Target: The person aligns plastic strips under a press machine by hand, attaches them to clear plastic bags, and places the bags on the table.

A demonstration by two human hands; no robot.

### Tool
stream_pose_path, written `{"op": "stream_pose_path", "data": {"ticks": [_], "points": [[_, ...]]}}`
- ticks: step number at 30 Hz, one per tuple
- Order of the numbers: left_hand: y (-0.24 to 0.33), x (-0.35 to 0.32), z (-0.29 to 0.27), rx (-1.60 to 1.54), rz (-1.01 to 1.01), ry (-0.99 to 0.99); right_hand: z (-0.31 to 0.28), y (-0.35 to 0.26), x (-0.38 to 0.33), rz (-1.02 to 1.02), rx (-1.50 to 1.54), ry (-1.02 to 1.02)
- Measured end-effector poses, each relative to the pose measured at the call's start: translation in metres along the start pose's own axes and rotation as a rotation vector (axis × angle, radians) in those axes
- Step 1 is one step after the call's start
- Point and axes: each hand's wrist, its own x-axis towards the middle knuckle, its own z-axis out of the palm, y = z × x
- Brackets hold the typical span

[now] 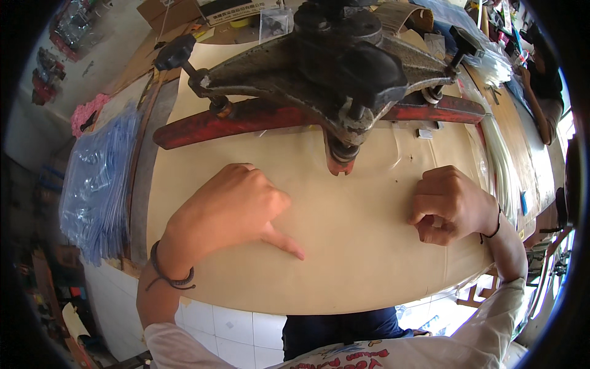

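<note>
My left hand (236,200) is at the left of a tan sheet-covered work surface (356,258), curled with its thumb stretched out. The fingers fold under the palm, and nothing shows in them. Toward the right side my right hand (444,206) makes a loose fist with no object visible inside. Beyond both hands stands a heavy machine head (344,67) of worn dark metal. Black knobs sit on its arms, and a long red bar (239,121) runs across beneath it. A red-tipped post (340,161) points toward me between the hands. Neither hand touches the machine.
A stack of clear bluish plastic sheets (101,181) hangs at the left edge. Pale plastic strips (501,166) lie along the right edge. Cardboard boxes (169,18) and clear bags (276,23) are behind the machine. Another person's arm (536,104) shows at far right.
</note>
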Motion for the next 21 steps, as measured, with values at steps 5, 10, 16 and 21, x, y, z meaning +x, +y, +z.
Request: {"op": "stream_pose_path", "data": {"ticks": [5,10,16,21], "points": [[-0.0012,0.0006,0.0016,-0.001,-0.010,-0.016,0.0015,-0.0003,-0.0003,0.006,0.025,0.002],[-0.0008,0.0011,0.0014,0.002,-0.016,-0.024,0.0013,-0.0008,0.0004,0.009,0.025,0.006],[-0.0012,0.0008,0.0016,0.015,0.001,-0.001,0.0023,-0.0005,0.0013,-0.002,0.004,0.019],[-0.0013,0.0021,0.0016,-0.003,-0.002,0.000,0.0014,-0.0014,0.0016,0.005,0.001,0.015]]}}
